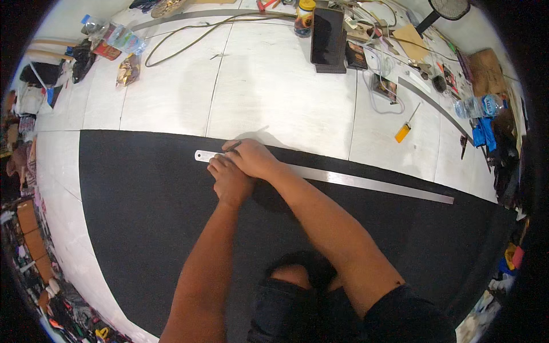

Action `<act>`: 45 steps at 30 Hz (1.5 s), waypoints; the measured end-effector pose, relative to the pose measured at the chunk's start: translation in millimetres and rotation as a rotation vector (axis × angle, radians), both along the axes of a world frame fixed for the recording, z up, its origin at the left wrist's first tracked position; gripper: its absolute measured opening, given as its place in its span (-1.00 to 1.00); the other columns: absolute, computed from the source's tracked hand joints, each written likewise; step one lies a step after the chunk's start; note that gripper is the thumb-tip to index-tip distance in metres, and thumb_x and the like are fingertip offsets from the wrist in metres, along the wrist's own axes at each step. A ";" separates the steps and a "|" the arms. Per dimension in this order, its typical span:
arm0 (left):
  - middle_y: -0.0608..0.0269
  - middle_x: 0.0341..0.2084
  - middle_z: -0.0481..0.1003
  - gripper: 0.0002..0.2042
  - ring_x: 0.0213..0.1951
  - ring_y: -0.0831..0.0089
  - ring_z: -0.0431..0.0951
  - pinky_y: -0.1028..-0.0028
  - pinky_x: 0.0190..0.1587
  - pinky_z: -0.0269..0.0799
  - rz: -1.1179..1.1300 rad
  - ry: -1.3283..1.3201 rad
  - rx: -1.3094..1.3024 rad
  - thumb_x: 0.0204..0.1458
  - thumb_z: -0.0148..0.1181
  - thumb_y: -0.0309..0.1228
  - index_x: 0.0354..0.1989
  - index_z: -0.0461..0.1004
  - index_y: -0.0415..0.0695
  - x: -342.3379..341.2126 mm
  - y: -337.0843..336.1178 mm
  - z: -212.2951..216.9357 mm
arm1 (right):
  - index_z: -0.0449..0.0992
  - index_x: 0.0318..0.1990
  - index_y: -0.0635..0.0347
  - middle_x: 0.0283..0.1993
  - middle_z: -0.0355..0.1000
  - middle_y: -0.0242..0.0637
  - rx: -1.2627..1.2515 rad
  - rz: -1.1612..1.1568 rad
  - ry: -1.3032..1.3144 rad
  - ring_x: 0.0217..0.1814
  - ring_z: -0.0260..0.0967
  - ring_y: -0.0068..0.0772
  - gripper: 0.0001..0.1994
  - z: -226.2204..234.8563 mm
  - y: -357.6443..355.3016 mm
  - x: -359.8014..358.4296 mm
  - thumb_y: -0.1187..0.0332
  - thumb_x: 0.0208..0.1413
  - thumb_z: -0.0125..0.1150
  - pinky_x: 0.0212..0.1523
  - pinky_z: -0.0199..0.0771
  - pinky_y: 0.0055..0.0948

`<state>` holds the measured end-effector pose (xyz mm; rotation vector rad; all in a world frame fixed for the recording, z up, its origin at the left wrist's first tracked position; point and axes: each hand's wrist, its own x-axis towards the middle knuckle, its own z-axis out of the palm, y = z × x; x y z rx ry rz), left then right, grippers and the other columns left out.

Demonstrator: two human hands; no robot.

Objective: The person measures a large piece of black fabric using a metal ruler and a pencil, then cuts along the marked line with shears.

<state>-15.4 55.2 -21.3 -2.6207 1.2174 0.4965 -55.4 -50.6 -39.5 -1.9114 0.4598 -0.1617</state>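
Observation:
A long steel ruler (366, 182) lies slantwise across a large black sheet (143, 228), close to the sheet's far edge. My left hand (230, 178) is closed with bent fingers pressing on the ruler near its left end, where the hanging hole shows. Crossing over it, my right hand (251, 157) is curled round a slim dark tool (231, 146) at the ruler's far side. Only a short piece of that tool shows, and its tip is hidden. The two hands touch each other.
White tiled floor (274, 97) surrounds the sheet. Beyond it are a cable (189, 27), a tablet-like dark slab (327, 37), a yellow-capped jar (304, 20), a yellow-handled pointed tool (404, 132) and plastic bottles (123, 39). Clutter lines both sides. My knee (291, 275) is on the sheet's near part.

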 end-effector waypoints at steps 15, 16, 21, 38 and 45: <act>-0.35 0.23 -0.01 -0.11 0.25 -0.16 0.00 -0.05 0.22 0.02 0.075 0.011 0.138 0.01 0.11 0.07 0.25 -0.04 -0.49 5.4 2.8 -14.3 | 0.51 -0.17 0.25 -0.19 0.48 -0.04 -0.313 0.129 -0.002 -0.11 0.41 0.00 -0.73 12.5 -5.4 -15.7 0.27 0.13 -0.02 -0.03 0.36 -0.15; -0.34 0.26 -0.07 -0.08 0.27 -0.15 -0.02 -0.06 0.22 0.04 0.123 0.052 0.133 0.00 0.13 0.08 0.26 -0.07 -0.48 3.4 -0.4 -13.8 | 0.50 -0.21 0.24 -0.22 0.48 -0.05 -0.315 0.076 0.050 -0.15 0.41 0.00 -0.76 14.9 -10.9 -33.4 0.29 0.12 -0.01 -0.05 0.38 -0.14; -0.16 0.36 -0.31 0.10 0.37 -0.08 -0.26 -0.05 0.25 0.08 0.361 0.222 0.320 -0.10 0.16 0.23 0.34 -0.27 -0.37 -16.5 -39.7 27.3 | 0.49 -0.19 0.25 -0.18 0.46 -0.06 -0.279 -0.157 0.232 -0.11 0.40 -0.02 -0.77 15.8 -43.6 -170.4 0.29 0.14 0.02 -0.07 0.38 -0.17; -0.37 0.23 -0.09 0.14 0.28 -0.19 0.01 0.09 0.27 0.11 0.390 0.179 0.140 -0.18 0.31 0.14 0.28 -0.22 -0.52 -21.2 -26.2 18.7 | 0.49 -0.22 0.40 -0.32 0.52 -0.12 -0.442 -1.119 0.740 -0.25 0.49 -0.32 -0.65 -8.6 -187.4 -654.9 0.19 0.15 0.08 -0.23 0.42 -0.39; -0.40 0.22 -0.07 0.15 0.27 -0.23 0.02 0.10 0.27 0.09 0.375 0.201 0.124 -0.18 0.30 0.16 0.28 -0.23 -0.54 -13.2 -21.0 12.1 | 0.51 -0.27 0.26 -0.26 0.44 0.15 -0.501 -1.274 0.841 -0.13 0.39 0.23 -0.63 -24.0 -210.8 -712.1 0.08 0.14 0.02 -0.13 0.38 0.00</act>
